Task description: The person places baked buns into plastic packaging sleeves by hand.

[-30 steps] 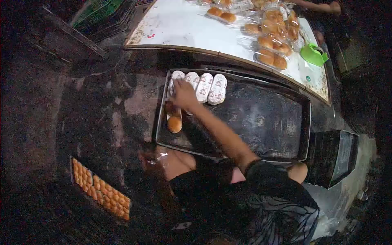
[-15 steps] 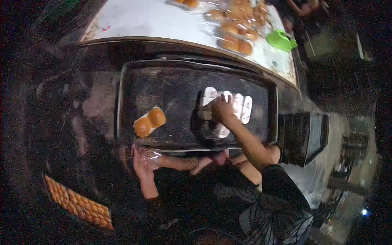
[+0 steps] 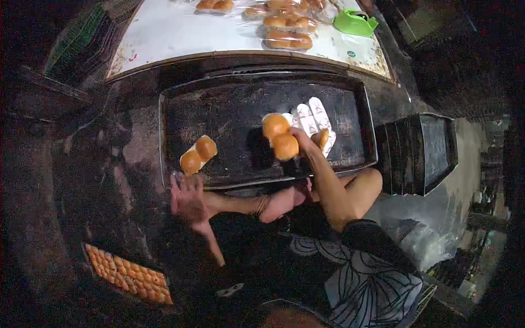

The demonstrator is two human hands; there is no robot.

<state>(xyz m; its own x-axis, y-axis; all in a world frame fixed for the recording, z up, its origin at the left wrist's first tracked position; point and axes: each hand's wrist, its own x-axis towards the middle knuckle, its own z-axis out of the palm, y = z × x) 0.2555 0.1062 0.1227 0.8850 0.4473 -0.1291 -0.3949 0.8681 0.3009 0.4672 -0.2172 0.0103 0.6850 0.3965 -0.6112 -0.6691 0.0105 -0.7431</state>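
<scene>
My right hand (image 3: 305,143) holds a joined pair of buns (image 3: 280,135) above the dark tray (image 3: 224,98). Beside and beneath that hand, several white-bottomed packs (image 3: 313,116) lie face down at the right of the tray, and part of another bun (image 3: 323,137) shows at its wrist. My left hand (image 3: 188,199), blurred, is spread over the tray's near left edge with a bit of clear plastic at its fingertips. Just beyond it, a second pair of buns (image 3: 198,155) sits on the tray in a white paper.
A white table (image 3: 186,27) beyond the tray bears bagged buns (image 3: 289,40) and a green plastic object (image 3: 355,23). Stacked dark trays (image 3: 421,153) stand at right, with clear plastic bags (image 3: 429,243) nearer. A tray full of buns (image 3: 128,274) lies at lower left.
My right hand has gone from reaching onto the white packs to holding a pair of buns, orange side showing. The view has shifted a little. My left hand's fingers have spread.
</scene>
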